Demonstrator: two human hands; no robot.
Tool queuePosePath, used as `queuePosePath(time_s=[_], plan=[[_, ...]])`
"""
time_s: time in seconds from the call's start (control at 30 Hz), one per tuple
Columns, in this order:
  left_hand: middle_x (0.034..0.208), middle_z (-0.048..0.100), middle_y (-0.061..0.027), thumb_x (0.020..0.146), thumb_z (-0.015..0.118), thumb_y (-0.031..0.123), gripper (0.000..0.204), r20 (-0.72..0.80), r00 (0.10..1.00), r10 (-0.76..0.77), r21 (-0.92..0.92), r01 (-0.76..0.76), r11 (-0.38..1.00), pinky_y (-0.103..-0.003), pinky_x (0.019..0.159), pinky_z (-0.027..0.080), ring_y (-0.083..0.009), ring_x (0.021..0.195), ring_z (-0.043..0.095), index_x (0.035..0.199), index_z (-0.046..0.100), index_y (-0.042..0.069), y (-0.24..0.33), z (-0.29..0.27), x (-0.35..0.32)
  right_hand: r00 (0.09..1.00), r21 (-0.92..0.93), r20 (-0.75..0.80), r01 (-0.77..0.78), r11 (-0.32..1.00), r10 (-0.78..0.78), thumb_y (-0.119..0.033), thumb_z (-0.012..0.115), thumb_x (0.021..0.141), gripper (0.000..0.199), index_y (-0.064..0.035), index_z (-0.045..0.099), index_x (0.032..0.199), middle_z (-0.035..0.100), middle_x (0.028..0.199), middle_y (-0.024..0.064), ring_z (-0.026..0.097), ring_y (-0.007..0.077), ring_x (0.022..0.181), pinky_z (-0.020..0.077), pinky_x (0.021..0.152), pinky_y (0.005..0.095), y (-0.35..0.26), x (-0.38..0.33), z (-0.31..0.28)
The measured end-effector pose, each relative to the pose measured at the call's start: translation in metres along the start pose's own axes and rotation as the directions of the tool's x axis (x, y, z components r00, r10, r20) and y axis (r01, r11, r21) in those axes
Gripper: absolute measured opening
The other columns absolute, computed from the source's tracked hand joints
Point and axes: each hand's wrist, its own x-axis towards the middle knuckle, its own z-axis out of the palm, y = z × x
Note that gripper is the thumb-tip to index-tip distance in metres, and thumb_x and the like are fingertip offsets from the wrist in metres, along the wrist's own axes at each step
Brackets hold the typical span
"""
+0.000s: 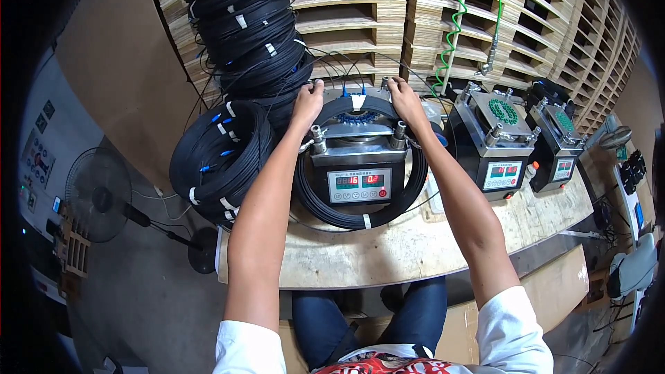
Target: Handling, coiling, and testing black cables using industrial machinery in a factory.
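A bench-top polishing machine (324, 179) with a lit red digital display stands in front of me. A coil of black cable (367, 221) hangs around it, bound with white tape. Blue-tipped connectors (357, 90) sit along the metal top plate. My left hand (308, 105) is closed round the back left corner post, which its fingers mostly cover. At the back right corner post (385, 83), my right hand (407, 102) has its thumb and fingers closed on the metal. Both front posts, the left one (318, 140) and the right one (399, 136), are untouched.
Tall stacked black cable coils (242, 34) rise at the back left, with another coil pile (218, 156) before them. Two similar machines, one nearer (485, 145) and one farther (557, 142), stand to the right on the wooden table (332, 263). A fan (100, 197) is at left.
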Motion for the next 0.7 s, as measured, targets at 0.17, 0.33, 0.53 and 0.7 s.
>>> queuePosePath(time_s=[0.17, 0.33, 0.53, 0.7], plan=[[0.123, 0.063, -0.03, 0.096, 0.042, 0.063, 0.075, 0.01, 1.0, -0.019, 0.002, 0.019, 1.0, -0.046, 0.105, 0.042, -0.0432, 0.121, 0.057, 0.122, 0.062, -0.005, 0.005, -0.004, -0.002, 0.997, 0.021, 0.066, 0.041, 0.999, -0.042, -0.046, 0.042, 0.102, 0.059, -0.0016, 0.051, 0.139, 0.059, 0.131, 0.027, 0.055, 0.0414, 0.126, 0.0403, 0.106, 0.0418, 0.004, 0.004, 0.0], [0.118, 0.065, -0.0302, 0.097, 0.039, 0.065, 0.076, 0.057, 0.997, -0.057, 0.013, 0.056, 0.998, -0.047, 0.103, 0.043, -0.0444, 0.119, 0.058, 0.115, 0.066, -0.003, 0.016, -0.002, -0.004, 0.997, 0.083, -0.004, 0.075, 0.994, -0.075, -0.045, 0.042, 0.102, 0.058, -0.0045, 0.046, 0.143, 0.059, 0.128, 0.0309, 0.054, 0.0451, 0.125, 0.0399, 0.106, 0.0436, 0.016, 0.007, 0.001], [0.12, 0.064, -0.031, 0.097, 0.038, 0.066, 0.077, 0.033, 0.998, 0.062, 0.004, -0.063, 0.998, -0.046, 0.104, 0.042, -0.0442, 0.12, 0.057, 0.119, 0.065, -0.004, -0.008, -0.002, 0.009, 0.999, 0.053, 0.03, 0.037, 0.998, -0.039, -0.045, 0.042, 0.103, 0.059, -0.0029, 0.045, 0.144, 0.057, 0.132, 0.03, 0.053, 0.0429, 0.128, 0.039, 0.107, 0.0417, -0.002, -0.001, -0.001], [0.127, 0.06, -0.0317, 0.096, 0.037, 0.069, 0.083, 0.069, 0.997, -0.02, -0.005, 0.02, 1.0, -0.046, 0.105, 0.041, -0.0437, 0.125, 0.055, 0.125, 0.06, -0.005, -0.014, -0.002, 0.019, 0.997, 0.007, 0.066, -0.045, 0.999, 0.045, -0.047, 0.043, 0.101, 0.061, -0.0042, 0.046, 0.144, 0.059, 0.131, 0.0301, 0.053, 0.0431, 0.128, 0.0389, 0.108, 0.0415, -0.008, -0.002, 0.0]])
